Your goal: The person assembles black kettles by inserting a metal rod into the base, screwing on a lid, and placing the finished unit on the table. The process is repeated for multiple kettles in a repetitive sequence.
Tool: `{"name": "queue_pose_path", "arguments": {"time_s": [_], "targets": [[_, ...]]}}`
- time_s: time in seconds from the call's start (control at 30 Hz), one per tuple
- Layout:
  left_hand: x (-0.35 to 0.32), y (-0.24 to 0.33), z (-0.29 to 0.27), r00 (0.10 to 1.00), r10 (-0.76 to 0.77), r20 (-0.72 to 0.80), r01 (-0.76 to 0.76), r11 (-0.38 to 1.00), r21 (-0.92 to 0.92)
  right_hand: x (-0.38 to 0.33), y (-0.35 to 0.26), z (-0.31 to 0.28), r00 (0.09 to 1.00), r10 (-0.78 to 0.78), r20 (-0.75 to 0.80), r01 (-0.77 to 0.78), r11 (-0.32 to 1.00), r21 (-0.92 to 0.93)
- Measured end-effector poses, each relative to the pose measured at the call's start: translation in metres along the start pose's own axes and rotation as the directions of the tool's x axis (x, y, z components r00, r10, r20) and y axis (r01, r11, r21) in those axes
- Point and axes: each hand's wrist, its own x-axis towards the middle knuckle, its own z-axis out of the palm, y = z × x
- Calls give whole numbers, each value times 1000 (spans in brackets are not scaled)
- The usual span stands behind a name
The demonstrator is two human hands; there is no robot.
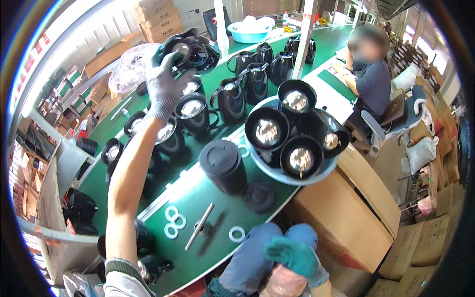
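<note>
My left hand (166, 81), in a grey and dark green glove, is stretched out to the upper left with its fingers closed around a black jug (203, 54). Below it, several black jugs (193, 111) with shiny silver insides stand on the green work table. My right hand (294, 255), in a green glove, hovers over my lap with its fingers extended and holds nothing. On the near table lie several white rings (171, 214), a metal rod tool (200, 226), a black cylinder (222, 163) and a round black piece (260, 196).
A light blue basin (311, 178) full of black jugs sits at the table's right edge, above a cardboard box (341, 218). Further back, a seated person (371, 84) works at the table. A metal post (303, 39) rises behind the jugs. Clear plastic bags (131, 69) lie at far left.
</note>
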Motion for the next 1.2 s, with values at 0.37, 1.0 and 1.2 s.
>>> {"name": "queue_pose_path", "arguments": {"time_s": [0.37,1.0,1.2], "targets": [[3,-90,272,661,-196,725,-104,932,347,33,-50,26,994,-108,12,90,881,464],[-133,-53,53,673,-56,737,-245,924,294,20,-31,47,971,-222,86,153,858,490],[-91,-24,-42,892,124,434,-236,947,216,17,-20,35,987,-157,26,159,974,-160]]}}
